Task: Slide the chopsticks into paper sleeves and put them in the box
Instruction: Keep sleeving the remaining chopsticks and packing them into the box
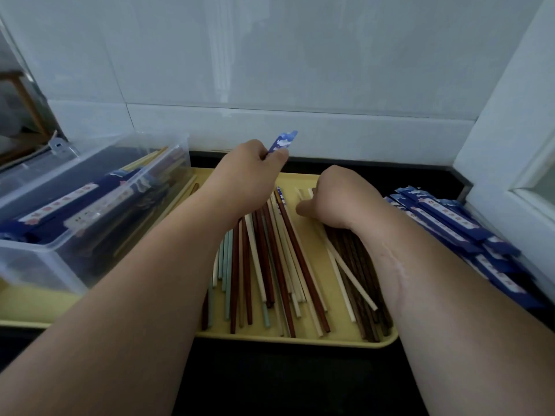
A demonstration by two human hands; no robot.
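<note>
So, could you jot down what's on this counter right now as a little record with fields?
Yellow tray: loose chopsticks in mixed colours
Left hand: pinches a blue paper sleeve, held raised
Right hand: curled over pale chopsticks; grip hidden
Clear box: left, holds sleeved chopsticks
Spare sleeves: stacked at right, off the tray

single view | head cam | faces forward-down | close above yellow tray (pixel 300 340) | tiled wall (pixel 300 70) ahead

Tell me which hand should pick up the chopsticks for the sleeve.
Right: the right hand rests on the loose chopsticks in the yellow tray, while the left hand pinches the blue paper sleeve.
</note>
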